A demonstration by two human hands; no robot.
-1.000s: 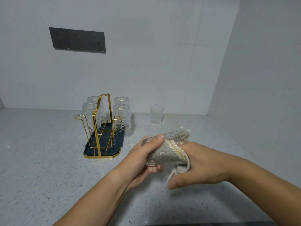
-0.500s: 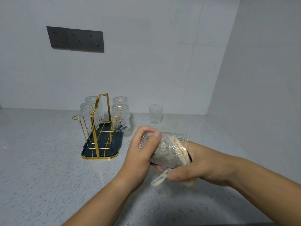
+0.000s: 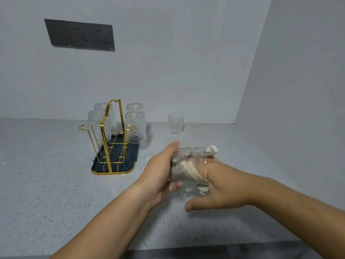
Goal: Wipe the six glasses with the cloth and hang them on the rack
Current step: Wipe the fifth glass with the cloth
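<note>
Left hand [image 3: 160,172] grips the glass [image 3: 188,165] sideways above the counter [image 3: 56,193]. The right hand [image 3: 224,187] is fingers-deep inside it with the cloth [image 3: 211,149], their curl hidden. Four hung glasses [image 3: 135,128] sit on the gold rack [image 3: 110,139], with an upright glass [image 3: 175,124] nearby.

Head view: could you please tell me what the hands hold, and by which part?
The left hand grips the embossed glass round its base end; the right hand, pushed into its mouth, holds the cloth inside.
</note>
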